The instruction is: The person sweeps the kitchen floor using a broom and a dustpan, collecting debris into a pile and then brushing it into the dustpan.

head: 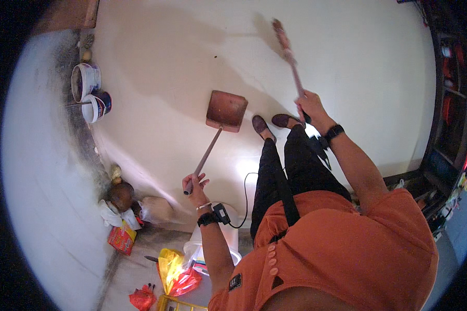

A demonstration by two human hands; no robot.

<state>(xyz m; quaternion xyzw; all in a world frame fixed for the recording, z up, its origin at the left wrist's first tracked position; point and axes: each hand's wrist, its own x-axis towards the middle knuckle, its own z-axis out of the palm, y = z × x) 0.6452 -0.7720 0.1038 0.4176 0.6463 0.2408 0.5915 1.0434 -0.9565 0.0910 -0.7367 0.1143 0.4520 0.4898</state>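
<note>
My left hand (196,187) grips the upper end of the long handle of a reddish-brown dustpan (226,109). Its pan rests near the floor in front of my feet; whether it touches the floor I cannot tell. In my right hand (312,109) is the handle of a brush or small broom (285,41), raised out to the right. The brush head points away from me and is blurred. A small dark speck (215,57) lies on the pale floor (171,77) beyond the dustpan.
Two buckets (90,79) stand along the left wall. Bags and a round brown object (120,196) sit in the lower left corner. A white bin (231,233) is beside my left forearm, near yellow and red plastic bags (175,272). Dark shelving (447,109) lines the right side.
</note>
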